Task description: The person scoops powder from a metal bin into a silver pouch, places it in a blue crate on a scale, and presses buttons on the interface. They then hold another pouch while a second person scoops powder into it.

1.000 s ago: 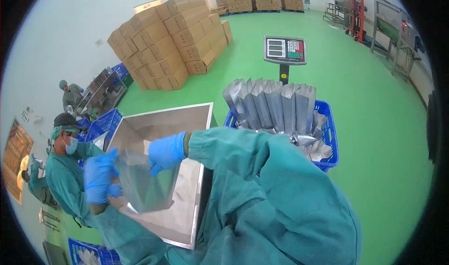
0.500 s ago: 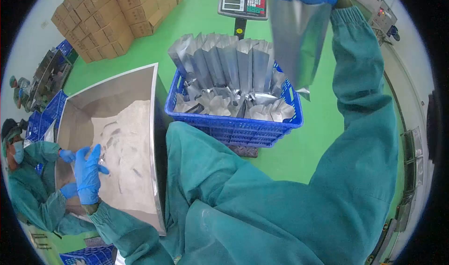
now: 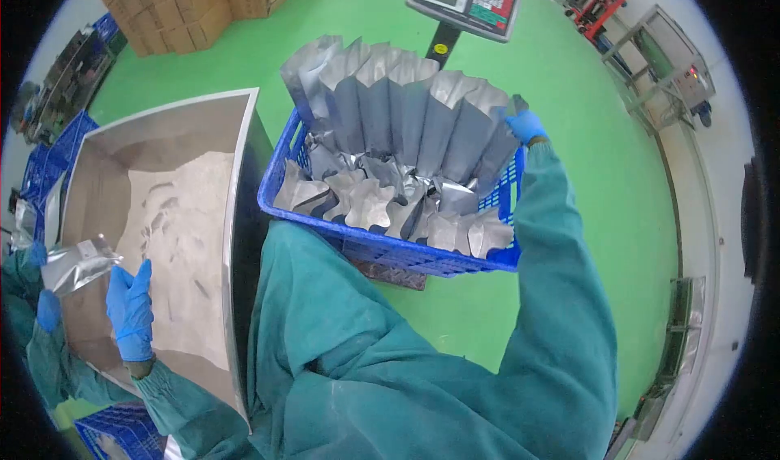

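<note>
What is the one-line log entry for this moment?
left hand: open, over powder in steel hopper | right hand: holds foil pouch at blue crate end | co-worker's hand: holds another pouch

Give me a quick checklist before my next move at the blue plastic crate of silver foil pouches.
1. Right hand on the end silver foil pouch: ok, fingers closed on its top edge.
2. That pouch inside the blue plastic crate: ok, upright in the row.
3. Left hand free: ok, open and empty above the square steel hopper.
4. White powder in the hopper: ok, covers its floor.
5. Space beside the hopper: not ok, a co-worker's gloved hands hold another foil pouch there.
</note>
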Available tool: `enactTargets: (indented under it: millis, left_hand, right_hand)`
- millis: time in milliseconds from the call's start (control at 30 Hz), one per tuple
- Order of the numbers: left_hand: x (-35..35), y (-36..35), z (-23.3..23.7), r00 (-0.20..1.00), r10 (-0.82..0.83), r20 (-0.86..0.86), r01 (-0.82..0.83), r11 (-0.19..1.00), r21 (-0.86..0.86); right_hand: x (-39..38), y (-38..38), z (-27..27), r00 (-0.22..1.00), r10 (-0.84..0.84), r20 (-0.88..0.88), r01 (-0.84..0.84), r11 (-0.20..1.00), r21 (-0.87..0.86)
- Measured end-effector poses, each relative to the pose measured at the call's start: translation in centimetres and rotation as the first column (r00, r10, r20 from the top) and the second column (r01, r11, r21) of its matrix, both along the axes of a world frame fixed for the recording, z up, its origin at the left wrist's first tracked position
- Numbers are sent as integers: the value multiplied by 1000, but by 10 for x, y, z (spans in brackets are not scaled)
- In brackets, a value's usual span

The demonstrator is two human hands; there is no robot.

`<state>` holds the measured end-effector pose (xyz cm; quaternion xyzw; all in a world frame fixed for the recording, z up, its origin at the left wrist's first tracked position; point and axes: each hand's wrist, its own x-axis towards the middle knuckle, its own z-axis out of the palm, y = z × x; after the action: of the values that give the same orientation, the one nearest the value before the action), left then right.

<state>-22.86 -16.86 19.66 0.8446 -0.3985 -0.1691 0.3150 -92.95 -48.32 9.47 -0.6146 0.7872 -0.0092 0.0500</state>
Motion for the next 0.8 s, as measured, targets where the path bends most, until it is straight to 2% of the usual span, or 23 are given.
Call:
enactTargets:
  millis: [33,100,133,167,200,233,300,333,367,400,433,467,500,567,600,667,700,733,767,800]
  left_hand:
    - [-13,-8,7,998,13,57,-18,997,76]
    - [-6,-18,-8,1000,18,18,-19,999,45]
    - [-7,-24,-16,1000,10,-25,-10,1000,1]
    - [-11,-32,-24,1000,2,-26,-2,1000,5]
    - [-16,-42,-32,999,-37,-35,37,999,-2]
    - [-22,-50,-41,996,-77,-44,76,997,-13]
    - [-55,-78,-49,971,-209,-117,199,976,-89]
    - [-67,-95,-63,923,-380,-60,368,917,-156]
    - [-89,-108,-66,889,-439,-129,406,887,-220]
    - [-114,-126,-68,848,-468,-248,428,881,-202]
    - [-118,-148,-91,808,-589,-13,578,797,-176]
    - [-125,-166,-109,752,-628,202,654,749,-104]
    - [-132,-180,-124,724,-606,329,643,766,-3]
    - [-134,-205,-173,744,-512,429,538,840,69]
    - [-135,-209,-172,744,-503,439,530,845,71]
    - [-141,-211,-173,891,-453,4,444,874,197]
    - [-143,-213,-174,877,-480,-21,478,868,136]
    - [-141,-212,-174,870,-491,-41,493,866,87]
    - [-143,-209,-167,893,-445,-76,451,879,154]
    - [-140,-208,-175,870,-490,-54,492,870,42]
  right_hand:
    - [-10,-13,-15,1000,14,-3,-14,1000,12]
    - [-44,-21,-36,948,236,-215,-240,971,8]
    - [-29,-1,-9,989,-13,144,21,998,-55]
    - [-8,26,27,842,-240,483,288,957,-27]
    - [-16,40,25,769,-164,618,384,891,-241]
    - [-23,53,23,694,-47,719,490,762,-423]
    - [-23,78,-5,409,54,911,645,689,-331]
    - [-29,79,-36,286,-8,958,681,705,-197]
    - [-31,86,-58,131,-108,986,571,821,14]
    - [-48,82,-96,113,-207,972,553,825,111]
    - [-31,83,-104,117,-231,966,601,791,117]
    - [-14,84,-111,118,-254,960,645,755,121]
    - [-15,80,-132,104,-255,961,635,761,133]
    - [-24,66,-181,-205,-38,978,663,730,168]
    - [-11,68,-173,-215,-36,976,654,736,171]
    - [29,80,-143,-304,176,936,578,816,34]
    - [-8,66,-174,-250,69,966,598,796,98]
    - [19,74,-145,4,124,992,586,804,-103]
    - [15,71,-151,24,149,989,528,838,-139]
    - [8,73,-155,-36,176,984,420,896,-145]
